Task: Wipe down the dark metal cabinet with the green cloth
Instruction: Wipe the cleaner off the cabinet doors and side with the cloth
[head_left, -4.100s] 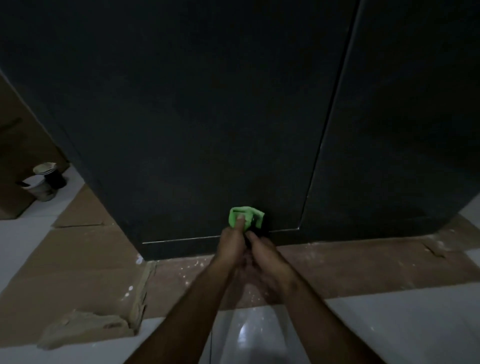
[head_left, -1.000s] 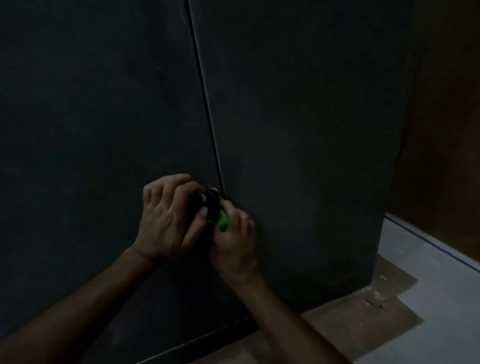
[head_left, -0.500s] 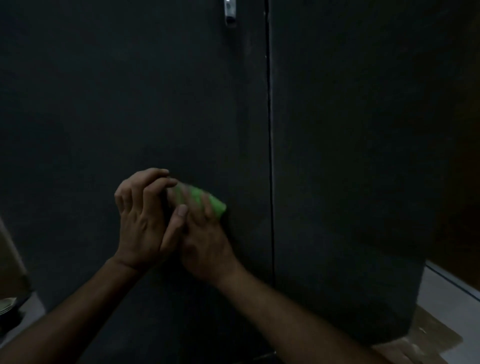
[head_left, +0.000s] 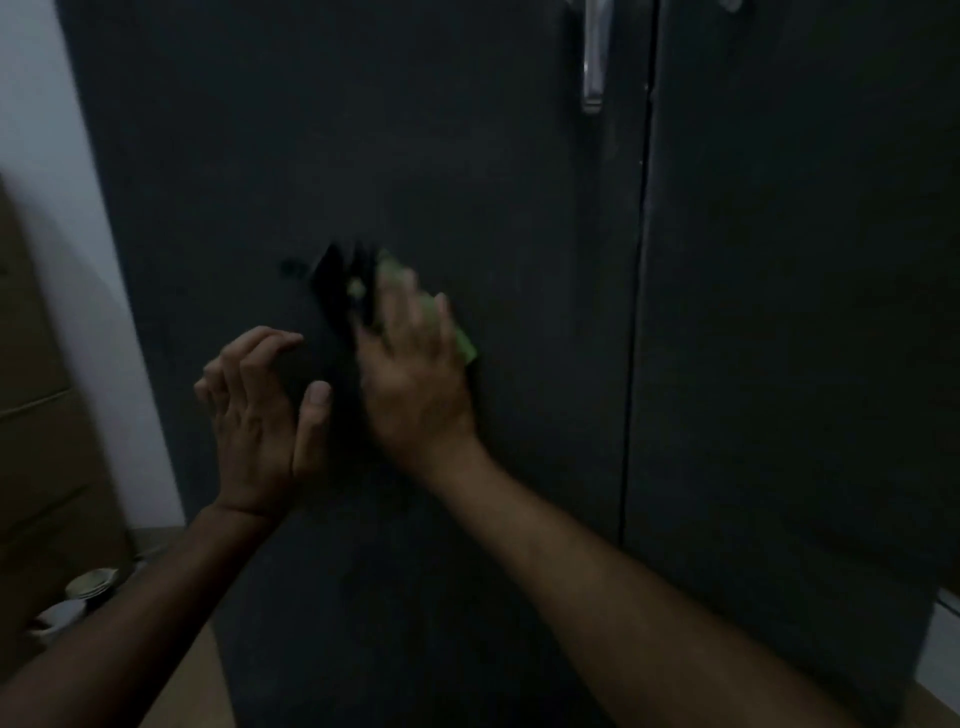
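Green cloth (head_left: 457, 332) is lying flat against the dark metal cabinet (head_left: 467, 156) door, under the right hand (head_left: 415, 374), whose straightened fingers are pressing it there. Left hand (head_left: 260, 415) is hovering just beside it, fingers loosely curled, holding nothing. Metal handle (head_left: 593, 62) is hanging above the right hand.
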